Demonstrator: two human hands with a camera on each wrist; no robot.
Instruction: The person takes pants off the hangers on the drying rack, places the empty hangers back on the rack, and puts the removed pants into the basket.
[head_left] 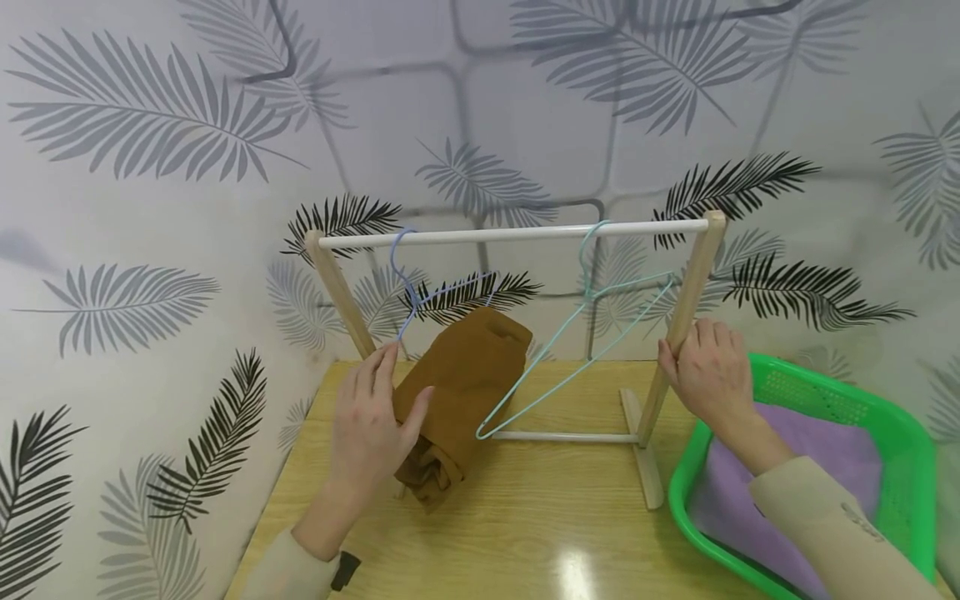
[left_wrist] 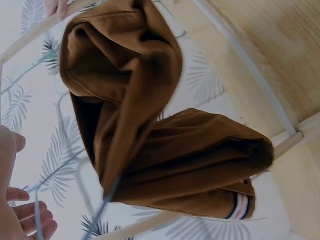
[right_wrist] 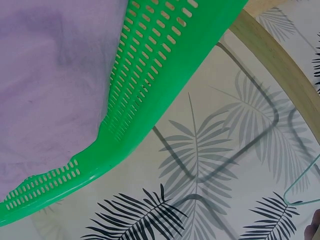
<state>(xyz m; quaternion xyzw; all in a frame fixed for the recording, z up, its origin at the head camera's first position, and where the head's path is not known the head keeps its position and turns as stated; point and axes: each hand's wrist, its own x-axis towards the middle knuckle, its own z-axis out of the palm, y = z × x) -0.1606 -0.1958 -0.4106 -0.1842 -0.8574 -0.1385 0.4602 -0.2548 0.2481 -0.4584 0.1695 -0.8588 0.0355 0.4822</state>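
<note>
A brown garment, folded and draped over a blue wire hanger, hangs from the white top bar of a small wooden rack. Beside its left side is my left hand, fingers extended and thumb spread, near the hanger's lower left end. In the left wrist view the hanger's wire runs in front of those fingers; whether they touch it is unclear. My right hand grips the rack's right wooden post. A mint-green hanger hangs bare on the bar's right part.
On the right a green plastic basket holds a purple cloth. The rack's right foot rests on the wooden table. Behind stands a wall with a leaf pattern.
</note>
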